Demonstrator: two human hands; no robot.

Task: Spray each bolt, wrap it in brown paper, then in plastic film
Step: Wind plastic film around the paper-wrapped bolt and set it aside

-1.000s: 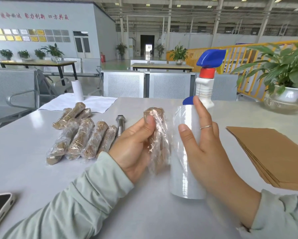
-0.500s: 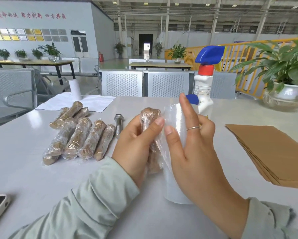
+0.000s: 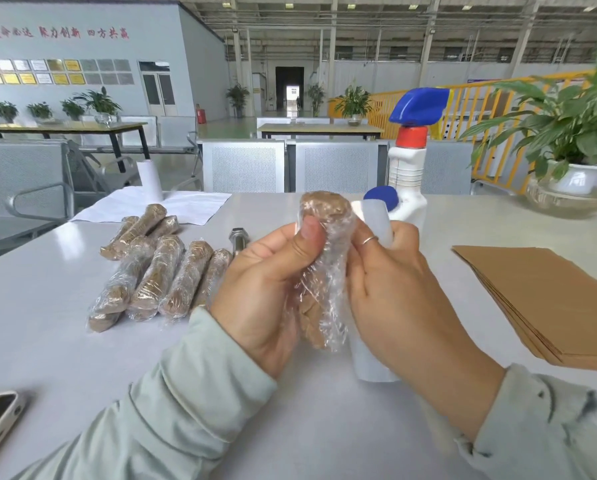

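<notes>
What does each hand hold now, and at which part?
The left hand grips the film-wrapped bolt upright along its side, thumb near the top. The right hand holds the plastic film roll around its middle, beside the bolt.

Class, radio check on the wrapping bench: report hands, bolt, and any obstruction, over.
Left hand grips the wrapped bolt, upright. Right hand holds the film roll against it. One bare bolt waits. Nothing in the way.

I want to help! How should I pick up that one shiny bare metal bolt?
Pinch the bare metal bolt by its hex head end, coming from above on the far side. It lies flat, its shank is hidden behind the left hand and film-wrapped bolts crowd beside it.
</notes>
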